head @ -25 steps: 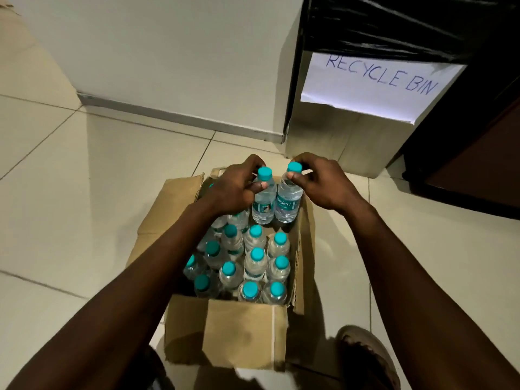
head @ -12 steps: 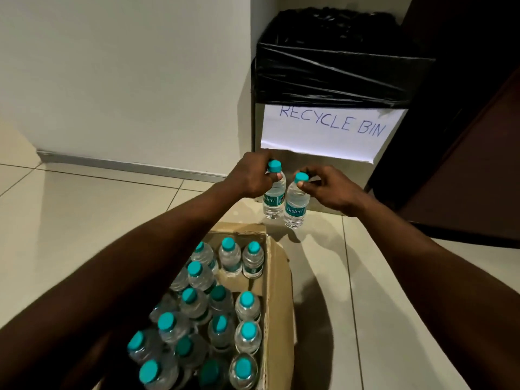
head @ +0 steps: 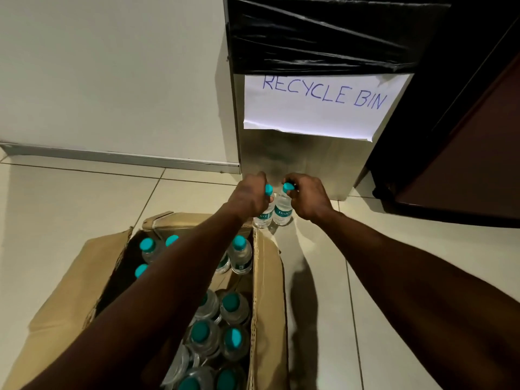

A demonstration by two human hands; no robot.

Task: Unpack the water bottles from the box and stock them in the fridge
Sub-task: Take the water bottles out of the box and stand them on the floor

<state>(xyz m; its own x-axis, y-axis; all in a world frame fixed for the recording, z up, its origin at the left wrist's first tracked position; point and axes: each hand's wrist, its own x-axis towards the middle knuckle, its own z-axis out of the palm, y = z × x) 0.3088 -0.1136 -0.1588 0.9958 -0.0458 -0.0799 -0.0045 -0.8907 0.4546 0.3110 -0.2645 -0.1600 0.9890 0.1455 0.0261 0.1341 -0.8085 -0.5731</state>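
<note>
Head view, looking down. Left hand (head: 249, 197) curled round the neck of a small water bottle (head: 264, 216), teal cap (head: 268, 188) poking out between the fingers. Right hand (head: 305, 198) gripping a second bottle (head: 282, 212) the same way, just under its teal cap (head: 287, 187). Both bottles upright, side by side and touching or nearly so, bases at or just above the tiled floor (head: 70, 209); contact with the floor cannot be told. Directly beyond the two grips, a bin (head: 304, 161) with a black liner and a paper sign (head: 318, 105) reading "RECYCLE BIN". Below the grips, under the left forearm, an open cardboard box (head: 267, 277) packed with more teal-capped bottles (head: 240, 256).
</note>
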